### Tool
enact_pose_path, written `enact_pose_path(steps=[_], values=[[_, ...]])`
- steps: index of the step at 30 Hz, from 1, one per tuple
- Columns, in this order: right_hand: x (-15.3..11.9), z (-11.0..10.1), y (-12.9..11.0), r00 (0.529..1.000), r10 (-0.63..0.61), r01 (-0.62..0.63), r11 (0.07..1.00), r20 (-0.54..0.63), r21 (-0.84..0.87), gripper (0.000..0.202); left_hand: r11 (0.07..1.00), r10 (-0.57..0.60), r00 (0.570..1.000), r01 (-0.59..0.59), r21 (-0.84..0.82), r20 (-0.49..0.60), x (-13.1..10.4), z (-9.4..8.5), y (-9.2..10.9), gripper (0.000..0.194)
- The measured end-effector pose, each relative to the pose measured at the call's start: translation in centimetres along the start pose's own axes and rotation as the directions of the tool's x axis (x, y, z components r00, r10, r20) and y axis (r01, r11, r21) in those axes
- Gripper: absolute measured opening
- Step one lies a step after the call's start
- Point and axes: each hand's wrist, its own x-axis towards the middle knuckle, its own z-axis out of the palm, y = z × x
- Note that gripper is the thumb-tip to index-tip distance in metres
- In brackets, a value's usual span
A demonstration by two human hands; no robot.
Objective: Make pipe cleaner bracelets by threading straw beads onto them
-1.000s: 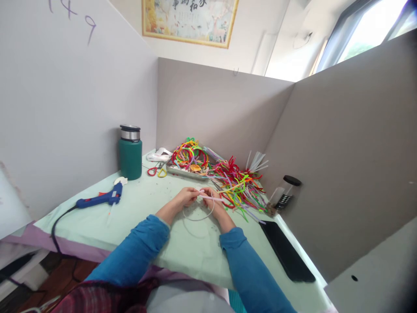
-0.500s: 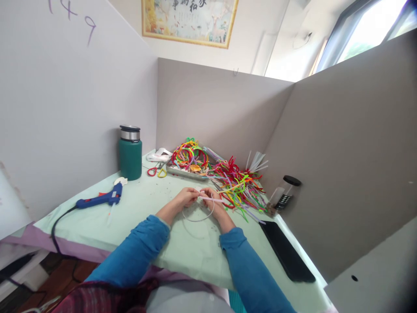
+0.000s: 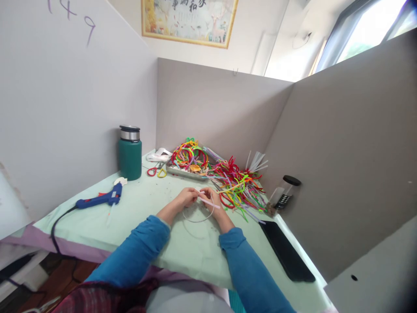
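Both hands meet over the middle of the table, fingers pinched close together. My left hand (image 3: 186, 198) is closed on a thin white hoop (image 3: 198, 221), which hangs down between the wrists. My right hand (image 3: 213, 198) is closed around a pale pink pipe cleaner (image 3: 211, 204) at the top of the hoop. The strip's free end sticks out to the lower right across the right hand. Fingers hide where strip and hoop touch.
Behind the hands lie a metal tray (image 3: 187, 174) of colourful rings and a heap of pipe cleaners (image 3: 239, 184). Scissors (image 3: 157, 172), a green bottle (image 3: 130, 158) and a blue glue gun (image 3: 99, 200) are left; a clear jar (image 3: 286, 193) and black slab (image 3: 288, 252) right.
The free end of the pink pipe cleaner has swung down, from nearly level to slanting toward the lower right. Both hands have stayed almost in place.
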Motion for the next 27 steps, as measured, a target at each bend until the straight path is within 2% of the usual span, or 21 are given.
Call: enact_pose_path(steps=[2, 6, 11, 14, 19, 27], values=[[0.1, 0.0, 0.2, 1.000, 0.001, -0.001, 1.000, -0.010, -0.004, 0.027, 0.993, 0.080, 0.996, -0.075, 0.093, -0.042, 0.3, 0.1, -0.4, 0.004], [0.2, -0.1, 0.2, 1.000, 0.007, -0.008, 1.000, -0.015, -0.009, 0.026, 0.883, 0.325, 0.944, -0.285, 0.374, -0.048, 0.9, 0.0, -1.3, 0.015], [0.1, -0.2, -0.2, 1.000, -0.020, 0.020, 1.000, 0.015, -0.013, 0.022, 0.742, 0.373, 0.926, -0.262, 0.616, -0.055, 0.6, 0.0, -1.3, 0.019], [0.0, -0.2, -0.4, 1.000, 0.000, 0.000, 1.000, 0.022, 0.011, 0.021, 0.705, 0.403, 0.914, -0.275, 0.653, -0.050, 0.2, 0.2, -0.8, 0.013], [0.1, -0.3, -0.2, 0.998, 0.057, -0.058, 0.997, 0.020, 0.042, 0.024, 0.716, 0.450, 0.892, -0.337, 0.611, -0.036, 0.0, 0.2, -0.6, 0.009], [0.3, -0.4, 0.0, 0.999, 0.039, -0.040, 0.998, 0.010, 0.040, 0.031, 0.708, 0.482, 0.876, -0.377, 0.597, -0.018, -0.1, 0.2, -0.4, 0.013]])
